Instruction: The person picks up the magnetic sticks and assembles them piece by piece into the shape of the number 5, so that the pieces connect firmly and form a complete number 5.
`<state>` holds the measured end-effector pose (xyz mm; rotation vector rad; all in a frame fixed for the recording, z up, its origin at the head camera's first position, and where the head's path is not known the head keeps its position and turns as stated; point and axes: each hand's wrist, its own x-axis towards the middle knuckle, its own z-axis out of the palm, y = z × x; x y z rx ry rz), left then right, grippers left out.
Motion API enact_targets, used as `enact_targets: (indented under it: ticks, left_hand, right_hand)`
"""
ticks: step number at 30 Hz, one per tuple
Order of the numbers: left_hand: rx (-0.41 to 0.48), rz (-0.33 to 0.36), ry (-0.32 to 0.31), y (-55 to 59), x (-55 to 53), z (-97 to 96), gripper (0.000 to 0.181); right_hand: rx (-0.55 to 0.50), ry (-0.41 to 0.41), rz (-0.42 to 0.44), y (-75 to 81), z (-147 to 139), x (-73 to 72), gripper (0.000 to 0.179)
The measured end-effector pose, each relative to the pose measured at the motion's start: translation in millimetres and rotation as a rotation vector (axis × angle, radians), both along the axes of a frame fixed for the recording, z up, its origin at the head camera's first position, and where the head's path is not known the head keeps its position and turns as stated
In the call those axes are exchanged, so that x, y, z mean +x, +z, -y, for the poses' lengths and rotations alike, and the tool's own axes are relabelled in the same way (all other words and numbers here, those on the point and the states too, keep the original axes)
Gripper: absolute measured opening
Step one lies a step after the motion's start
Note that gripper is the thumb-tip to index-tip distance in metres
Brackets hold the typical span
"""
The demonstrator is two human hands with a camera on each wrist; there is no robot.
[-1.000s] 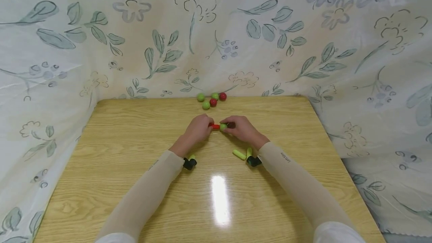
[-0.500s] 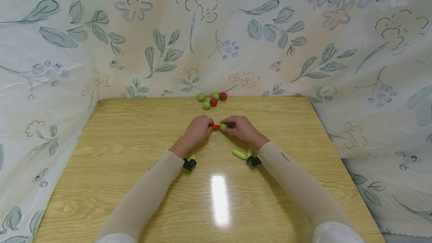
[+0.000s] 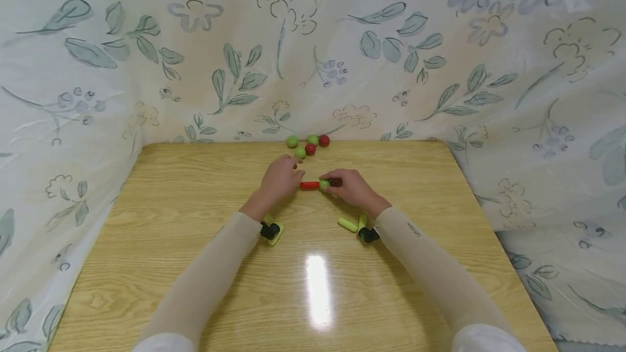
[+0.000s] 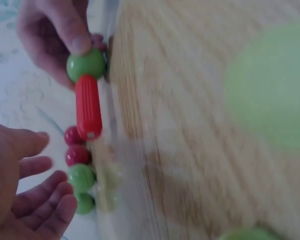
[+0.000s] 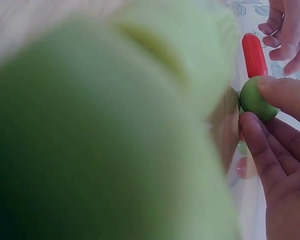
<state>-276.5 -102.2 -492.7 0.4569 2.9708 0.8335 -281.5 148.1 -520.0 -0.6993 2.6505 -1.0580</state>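
On a wood-grained desk, a person's right hand pinched a green ball between thumb and fingers. A red rod extended from the ball toward the person's left, its near end meeting the ball; whether it was fully seated could not be told. The left hand held nothing: its fingers were spread apart, just beside the rod's free end, near the loose balls at the desk's back edge. Those were three green balls and two red balls, clustered close together.

To do this joining well, the right hand's pinch seemed best kept firm and still, so that the smooth ball would not turn. Keeping the rod in line with the ball's centre looked wise too, since any sideways knock at the free end might have levered it loose.
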Motion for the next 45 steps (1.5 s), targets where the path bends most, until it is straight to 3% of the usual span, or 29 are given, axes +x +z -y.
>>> enact_targets:
  ticks: [6,13,18,34,45]
  left_hand:
    - [0.084,0.022,0.064,2.1,-13.1,13.0,0.044]
    - [0.082,0.002,0.041,3.4,-34.7,17.3,0.046]
    - [0.099,0.002,0.043,2.9,-44.4,18.1,0.043]
    - [0.107,0.049,-0.012,-9.4,-57.9,11.0,0.052]
    - [0.084,0.016,-0.018,-17.3,-61.4,9.0,0.036]
  right_hand:
    - [-0.006,0.011,-0.013,-1.6,-0.3,1.7,0.032]
    - [-0.007,-0.005,-0.012,-0.9,-1.0,3.0,0.030]
    - [-0.028,0.007,-0.014,-1.0,0.8,3.3,0.029]
    - [-0.028,0.011,-0.035,-3.4,-3.3,5.0,0.031]
    - [-0.014,0.010,-0.029,-0.5,-1.4,4.9,0.031]
